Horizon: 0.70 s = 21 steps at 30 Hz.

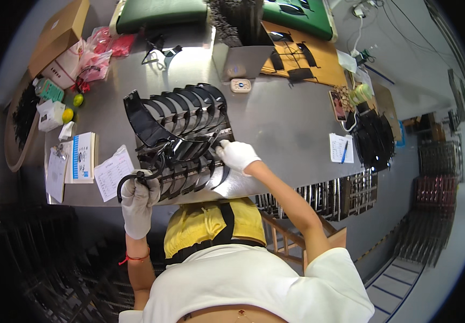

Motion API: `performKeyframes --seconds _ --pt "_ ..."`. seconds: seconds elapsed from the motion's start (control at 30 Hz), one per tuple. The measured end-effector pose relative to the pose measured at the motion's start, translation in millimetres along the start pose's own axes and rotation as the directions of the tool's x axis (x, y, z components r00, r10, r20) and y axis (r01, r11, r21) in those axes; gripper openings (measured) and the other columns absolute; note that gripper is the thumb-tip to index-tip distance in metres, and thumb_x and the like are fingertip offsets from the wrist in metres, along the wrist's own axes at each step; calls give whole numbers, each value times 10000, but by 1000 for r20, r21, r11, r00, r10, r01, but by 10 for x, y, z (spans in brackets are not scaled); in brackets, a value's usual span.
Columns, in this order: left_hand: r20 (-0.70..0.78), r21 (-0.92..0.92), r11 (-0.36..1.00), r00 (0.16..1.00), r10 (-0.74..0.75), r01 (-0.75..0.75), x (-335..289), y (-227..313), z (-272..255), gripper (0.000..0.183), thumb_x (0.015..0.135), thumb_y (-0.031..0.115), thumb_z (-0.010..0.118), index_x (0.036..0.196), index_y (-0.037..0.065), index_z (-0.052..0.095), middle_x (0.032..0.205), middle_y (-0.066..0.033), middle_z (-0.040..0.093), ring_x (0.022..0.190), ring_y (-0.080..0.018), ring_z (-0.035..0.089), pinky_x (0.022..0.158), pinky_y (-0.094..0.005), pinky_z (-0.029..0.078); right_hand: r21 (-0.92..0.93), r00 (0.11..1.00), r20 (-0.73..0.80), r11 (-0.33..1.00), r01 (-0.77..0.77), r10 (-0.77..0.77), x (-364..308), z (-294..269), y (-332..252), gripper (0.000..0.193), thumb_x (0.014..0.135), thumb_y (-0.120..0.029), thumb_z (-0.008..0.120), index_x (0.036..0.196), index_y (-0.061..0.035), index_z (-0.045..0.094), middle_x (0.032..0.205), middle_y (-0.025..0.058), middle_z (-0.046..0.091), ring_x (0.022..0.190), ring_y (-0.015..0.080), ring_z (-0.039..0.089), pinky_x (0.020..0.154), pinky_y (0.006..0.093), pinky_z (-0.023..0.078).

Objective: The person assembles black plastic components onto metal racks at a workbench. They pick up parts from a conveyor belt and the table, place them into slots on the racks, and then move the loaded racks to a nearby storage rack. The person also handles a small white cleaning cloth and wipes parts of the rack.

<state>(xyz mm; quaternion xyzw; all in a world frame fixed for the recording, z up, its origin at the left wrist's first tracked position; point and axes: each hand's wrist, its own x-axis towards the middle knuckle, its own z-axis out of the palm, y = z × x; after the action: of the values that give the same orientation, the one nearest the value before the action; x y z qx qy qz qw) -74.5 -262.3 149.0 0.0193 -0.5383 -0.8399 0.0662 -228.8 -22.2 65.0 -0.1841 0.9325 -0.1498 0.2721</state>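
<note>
A metal rack holding two rows of glossy black curved pieces stands on the steel table in front of me. My left hand, in a white glove, is closed around a black curved frame with a hooked end at the rack's near left corner. White-gloved too, my right hand reaches to the rack's right side with its fingers pinched together. What sits between those fingertips is too small to tell. A larger, wide black curved piece leans across the rack's left part.
Papers, a booklet and a clipboard lie left. Behind them are a bottle and a cardboard box. A small case is beyond the rack. At right are a phone, pen and piled black pieces.
</note>
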Motion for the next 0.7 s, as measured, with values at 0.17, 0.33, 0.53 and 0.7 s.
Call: performKeyframes --seconds 0.17,0.33,0.53,0.7 --pt "182 -9 996 980 -86 89 124 -68 166 326 1025 394 507 1101 82 558 686 15 416 584 -84 307 530 -233 248 -92 992 -104 994 67 -77 -41 -216 37 561 1026 -485 332 1116 -16 625 963 195 712 865 393 689 726 446 555" --pt "315 -233 853 866 -388 467 232 -414 534 353 1001 399 543 1041 48 549 690 20 426 557 -81 344 500 -239 293 948 970 83 319 -6 -230 -623 -886 -159 425 986 -388 595 1059 19 695 883 29 688 791 86 601 760 239 489" --pt "351 -902 0 731 -586 433 240 -440 768 261 1064 235 408 1050 26 563 674 29 410 508 -77 321 436 -238 250 199 963 -261 980 -11 63 -563 -874 192 305 939 -350 620 1144 -130 672 834 165 698 784 291 693 741 373 522" --pt "-384 -244 963 923 16 -118 66 -198 700 176 1030 132 472 1139 26 560 879 -47 545 748 -130 481 684 -277 435 170 993 -6 979 -114 117 -156 -233 526 424 946 -453 510 1155 -105 632 1031 225 692 984 414 653 860 480 500"
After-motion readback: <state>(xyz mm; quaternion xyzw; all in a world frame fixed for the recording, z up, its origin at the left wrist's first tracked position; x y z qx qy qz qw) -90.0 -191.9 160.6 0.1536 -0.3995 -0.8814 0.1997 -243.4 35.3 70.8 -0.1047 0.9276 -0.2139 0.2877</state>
